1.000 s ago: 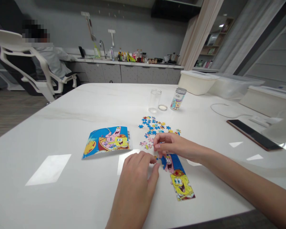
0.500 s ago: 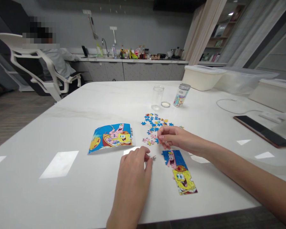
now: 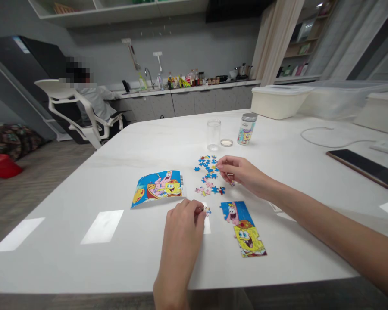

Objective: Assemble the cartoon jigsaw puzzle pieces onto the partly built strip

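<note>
My left hand (image 3: 183, 228) pinches a small puzzle piece (image 3: 208, 211) between thumb and fingers, just above the white table. At the right edge of the loose puzzle pieces (image 3: 208, 174), my right hand (image 3: 242, 174) has its fingers bent together; what they hold, if anything, is hidden. One more piece (image 3: 232, 184) shows beneath its fingers. The joined part of the puzzle (image 3: 245, 230), with a pink starfish and a yellow sponge character, lies between my forearms. Left of the loose pieces rests a curled picture sheet (image 3: 160, 187) with the same characters.
Behind the pieces stand a clear jar (image 3: 214, 135), a round lid (image 3: 226, 142) and a printed canister (image 3: 247, 129). A phone (image 3: 367, 168), a white cable (image 3: 333, 145) and storage boxes (image 3: 280, 101) are on the right. A person sits in a white chair (image 3: 84, 112) at back left.
My right hand has moved from the near side of the loose pieces to their right edge. My left hand still holds its piece, now turned to show its printed side. The view has shifted left.
</note>
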`<state>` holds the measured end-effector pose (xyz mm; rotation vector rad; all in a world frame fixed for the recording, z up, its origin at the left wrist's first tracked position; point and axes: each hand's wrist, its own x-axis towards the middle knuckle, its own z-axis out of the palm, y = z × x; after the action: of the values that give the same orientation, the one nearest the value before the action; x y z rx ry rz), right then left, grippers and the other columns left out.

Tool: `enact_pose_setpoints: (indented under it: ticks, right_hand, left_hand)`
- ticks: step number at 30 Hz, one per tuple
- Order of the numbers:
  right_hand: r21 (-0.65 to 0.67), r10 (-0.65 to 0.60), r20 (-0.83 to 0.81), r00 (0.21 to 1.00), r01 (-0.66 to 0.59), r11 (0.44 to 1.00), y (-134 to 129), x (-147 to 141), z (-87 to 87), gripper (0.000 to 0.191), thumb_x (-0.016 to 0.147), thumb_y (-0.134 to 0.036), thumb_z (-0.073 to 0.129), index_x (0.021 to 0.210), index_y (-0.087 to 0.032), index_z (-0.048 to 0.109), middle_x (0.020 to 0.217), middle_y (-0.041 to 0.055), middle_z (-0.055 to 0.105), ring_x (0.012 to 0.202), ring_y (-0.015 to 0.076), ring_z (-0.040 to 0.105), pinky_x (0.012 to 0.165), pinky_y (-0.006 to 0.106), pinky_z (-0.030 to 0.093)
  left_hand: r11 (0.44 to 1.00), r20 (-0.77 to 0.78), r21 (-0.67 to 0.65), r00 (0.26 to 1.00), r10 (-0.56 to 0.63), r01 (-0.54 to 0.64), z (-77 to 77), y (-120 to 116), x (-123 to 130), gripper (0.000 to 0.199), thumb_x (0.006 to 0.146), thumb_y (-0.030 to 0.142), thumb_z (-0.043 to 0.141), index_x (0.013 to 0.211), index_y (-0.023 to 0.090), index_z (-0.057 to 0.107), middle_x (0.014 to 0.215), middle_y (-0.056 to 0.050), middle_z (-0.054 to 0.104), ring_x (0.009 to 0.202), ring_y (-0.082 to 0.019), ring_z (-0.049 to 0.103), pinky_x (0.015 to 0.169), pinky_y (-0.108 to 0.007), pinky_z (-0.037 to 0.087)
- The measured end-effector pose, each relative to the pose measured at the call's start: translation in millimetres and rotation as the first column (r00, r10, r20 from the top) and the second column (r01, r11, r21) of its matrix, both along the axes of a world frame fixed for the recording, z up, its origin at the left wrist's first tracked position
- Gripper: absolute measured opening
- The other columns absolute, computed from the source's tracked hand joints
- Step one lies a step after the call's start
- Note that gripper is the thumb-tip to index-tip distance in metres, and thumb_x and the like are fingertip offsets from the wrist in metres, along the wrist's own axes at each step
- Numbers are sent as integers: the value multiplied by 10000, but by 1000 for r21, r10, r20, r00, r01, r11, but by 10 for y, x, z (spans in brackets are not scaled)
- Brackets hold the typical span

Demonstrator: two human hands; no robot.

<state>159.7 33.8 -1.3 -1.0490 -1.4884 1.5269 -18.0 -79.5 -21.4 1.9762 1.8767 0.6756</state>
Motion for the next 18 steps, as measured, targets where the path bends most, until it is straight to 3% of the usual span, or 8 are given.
enact_pose_setpoints:
  ticks: [4,11,13,15,18]
  right_hand:
    - [80,-106,1,994,106,991,123,79,-34,221,673,-327,711,767,-175,581,583,-50,514,499,80,435,501,249,339]
    - [270,-182,253,950,111,956,271,175,-191,153,754,-331,614,782,-189,562,619,-19,559,518,120,497,515,264,372]
    - [437,-225,374,900,44,899,272,203,-213,105,803,-298,564,809,-194,570,635,-15,564,563,135,512,560,278,397]
    - [596,-279,477,833,-74,799,267,231,-225,72,836,-241,529,832,-195,584,677,-3,585,615,146,524,620,292,415]
    - [695,-322,572,755,-238,678,265,263,-250,97,842,-151,511,836,-187,600,808,42,613,734,169,557,706,312,443]
  left_hand:
    - [1000,-40,9,999,14,-14,51,-29,111,131,882,140,524,861,206,635,867,-27,662,864,-208,630,779,-361,474]
    - [1000,-87,8,996,21,-20,80,-64,210,72,881,175,547,824,200,583,882,-32,652,870,-218,618,768,-372,446]
    - [1000,-84,-9,996,19,-20,78,-71,217,66,877,168,547,822,200,564,876,-26,640,859,-214,608,763,-370,435]
    - [998,-63,-54,998,14,-17,79,-70,221,64,872,156,552,824,200,550,872,-16,624,855,-206,596,776,-370,419]
    - [992,-30,-125,999,15,-19,87,-54,225,75,865,145,565,819,199,540,865,-5,612,856,-199,580,789,-364,398]
